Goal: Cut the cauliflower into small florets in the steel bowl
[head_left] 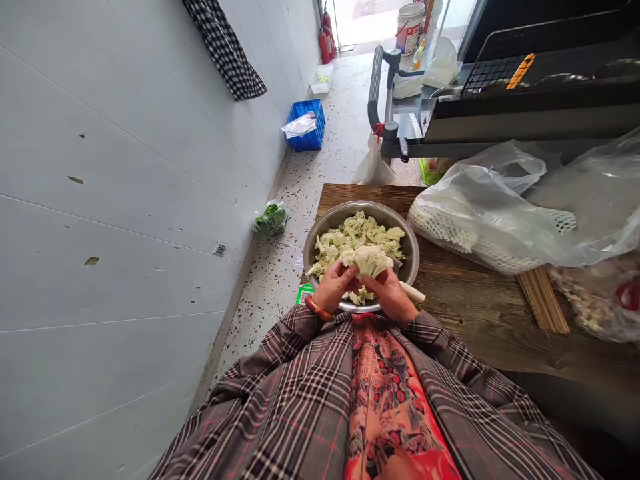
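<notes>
Both my hands grip one large piece of cauliflower point(369, 260) above a round metal bowl point(413, 257). My left hand point(334, 287) has its fingers closed on the left side of the piece. On the right side, my right hand point(394, 297) holds it near the stem. Beneath them, the bowl is filled with many cauliflower florets point(357, 229). A pale handle point(413, 292) sticks out over the bowl's right rim beside my right hand; the rest of that tool is mostly hidden.
The bowl stands on a wooden table point(450, 297). Clear plastic bags point(493, 213) and a bundle of wooden sticks point(543, 300) lie to the right. A wall point(125, 233) runs along the left. On the floor are bagged greens point(271, 219) and a blue crate point(307, 137).
</notes>
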The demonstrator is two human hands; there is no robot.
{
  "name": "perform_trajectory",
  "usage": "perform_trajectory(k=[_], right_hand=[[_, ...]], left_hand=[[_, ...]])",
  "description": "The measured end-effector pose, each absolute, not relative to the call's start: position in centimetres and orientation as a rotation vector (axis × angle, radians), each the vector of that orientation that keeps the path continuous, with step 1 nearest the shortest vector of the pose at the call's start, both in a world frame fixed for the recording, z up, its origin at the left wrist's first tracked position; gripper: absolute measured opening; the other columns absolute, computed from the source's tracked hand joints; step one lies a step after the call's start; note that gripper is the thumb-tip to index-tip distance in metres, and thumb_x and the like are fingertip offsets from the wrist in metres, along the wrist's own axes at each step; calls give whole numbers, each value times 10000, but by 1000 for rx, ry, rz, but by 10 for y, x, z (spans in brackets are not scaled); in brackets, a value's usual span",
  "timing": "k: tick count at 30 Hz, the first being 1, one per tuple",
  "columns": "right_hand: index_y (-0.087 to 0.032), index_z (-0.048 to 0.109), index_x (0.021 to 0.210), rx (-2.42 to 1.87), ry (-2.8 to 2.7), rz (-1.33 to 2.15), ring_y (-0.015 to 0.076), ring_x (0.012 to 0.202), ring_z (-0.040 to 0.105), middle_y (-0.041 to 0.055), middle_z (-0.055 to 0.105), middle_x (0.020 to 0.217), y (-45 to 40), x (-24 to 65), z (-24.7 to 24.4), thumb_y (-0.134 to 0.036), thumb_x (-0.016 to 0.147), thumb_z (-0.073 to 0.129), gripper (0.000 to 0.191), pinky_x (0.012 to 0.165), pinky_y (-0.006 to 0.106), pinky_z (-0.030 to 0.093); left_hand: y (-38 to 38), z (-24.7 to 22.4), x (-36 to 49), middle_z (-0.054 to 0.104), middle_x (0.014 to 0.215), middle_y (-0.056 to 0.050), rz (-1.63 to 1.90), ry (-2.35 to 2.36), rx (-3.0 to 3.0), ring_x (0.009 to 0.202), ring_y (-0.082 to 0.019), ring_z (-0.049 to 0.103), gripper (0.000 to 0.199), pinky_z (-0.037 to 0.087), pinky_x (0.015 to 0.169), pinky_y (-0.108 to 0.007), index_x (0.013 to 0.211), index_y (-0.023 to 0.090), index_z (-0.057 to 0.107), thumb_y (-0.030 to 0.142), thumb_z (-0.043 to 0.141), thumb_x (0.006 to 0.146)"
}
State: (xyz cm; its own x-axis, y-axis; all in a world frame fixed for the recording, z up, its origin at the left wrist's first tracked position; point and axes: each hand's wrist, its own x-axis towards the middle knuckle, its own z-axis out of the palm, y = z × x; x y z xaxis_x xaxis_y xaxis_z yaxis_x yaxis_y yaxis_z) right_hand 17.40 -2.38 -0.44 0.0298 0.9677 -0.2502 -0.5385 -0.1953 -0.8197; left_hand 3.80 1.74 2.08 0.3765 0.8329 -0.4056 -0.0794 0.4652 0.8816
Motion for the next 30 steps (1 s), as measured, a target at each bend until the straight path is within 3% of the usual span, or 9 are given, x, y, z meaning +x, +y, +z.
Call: perform_trajectory(k=[4,10,18,23,27,30], right_hand=[[-218,601,1056,-993,-547,1565,133,704,563,32,649,951,-25,176,-5,-510,785,656,402,558,242,440],[-225,578,1104,-1053,-495,1455,150,786,592,30,660,1034,-25,171,-10,-475,738,717,464,627,247,473],[-211,627,1019,-865,-185,1714,129,620,584,14,680,838,-21,172,-6,-543,783,648,408,465,224,474],[-240,634,1016,-874,-16,1714,115,556,564,6,690,819,-16,182,-19,-554,785,640,390,436,222,479],[-239,608,1076,-1008,-152,1594,130,661,599,29,692,934,-17,185,-20,-550,761,659,445,480,219,489],[-234,579,1079,-1190,-407,1390,145,749,606,32,668,1029,-19,181,-20,-519,712,707,481,521,222,489]], left_hand=[[19,16,44,580,647,22,711,1075,998,483,-96,549,467,454,446,-218,950,158,530,544,677,732],[21,13,51,580,622,49,750,1231,986,381,-100,521,370,421,368,-222,1049,182,478,330,639,750],[11,24,59,606,656,45,843,1225,783,410,-102,543,368,457,422,-242,996,198,440,163,562,650],[15,29,54,623,721,37,894,1084,720,509,-107,594,419,499,528,-257,1021,198,413,190,599,646],[23,30,43,600,698,43,945,1161,817,573,-104,610,378,511,575,-241,1022,193,428,252,623,703],[23,29,43,618,806,4,842,1190,949,673,-118,631,443,527,577,-228,1025,183,466,330,712,687]])
